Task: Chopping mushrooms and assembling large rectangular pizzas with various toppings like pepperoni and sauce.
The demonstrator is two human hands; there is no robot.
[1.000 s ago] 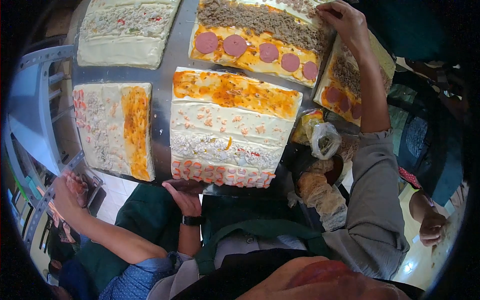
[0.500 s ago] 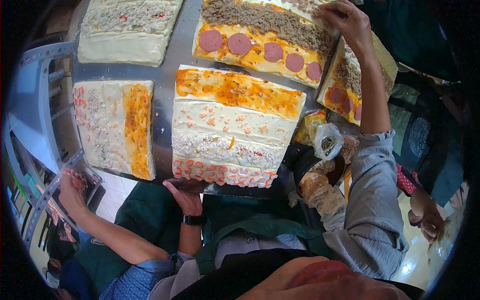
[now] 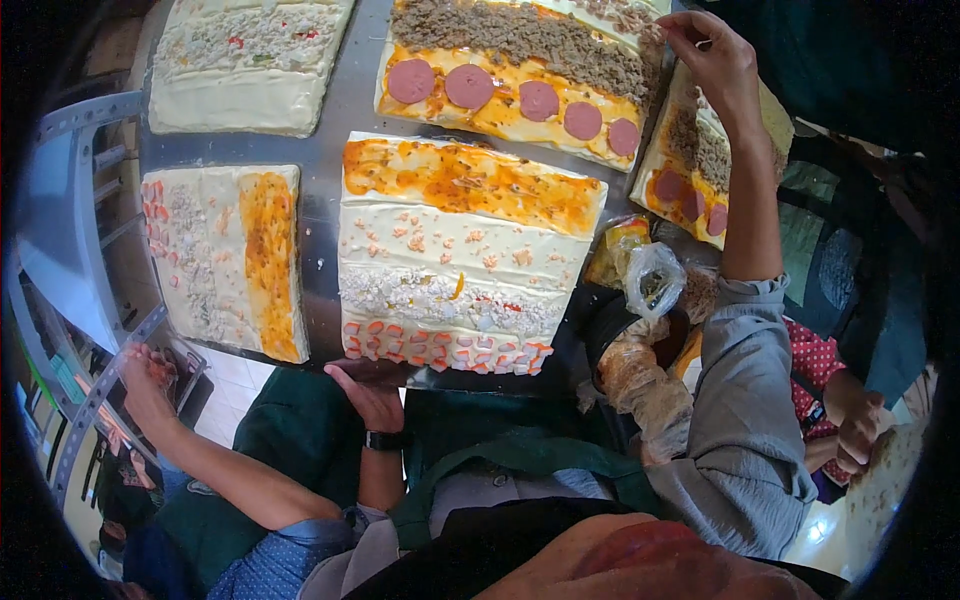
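My right hand (image 3: 718, 68) is raised at the far right corner of a rectangular slab (image 3: 500, 92) topped with brown minced meat, orange sauce and round pink sausage slices. Its thumb and fingertips are pinched together; whatever lies between them is too small to make out. At the table's near edge is my left hand (image 3: 372, 398), wearing a black watch. Its thumb stretches out and its fingers lie extended in shadow at the edge. Just beyond it lies another slab (image 3: 455, 238), with rows of orange sauce, orange crumbs, white crumbly filling and orange-white crab-stick pieces.
More topped slabs lie at the left (image 3: 225, 265), far left (image 3: 245, 105) and right (image 3: 690, 170) on the metal table (image 3: 322, 215). Plastic bags (image 3: 655, 280) of filling crowd the right side. A co-worker's hand (image 3: 148, 375) grips a perforated metal rack (image 3: 145, 330).
My right hand has shifted slightly right and nearer, still pinched. The slabs appear a little further left in the view. A person's hand at the right has moved. My left hand stays put.
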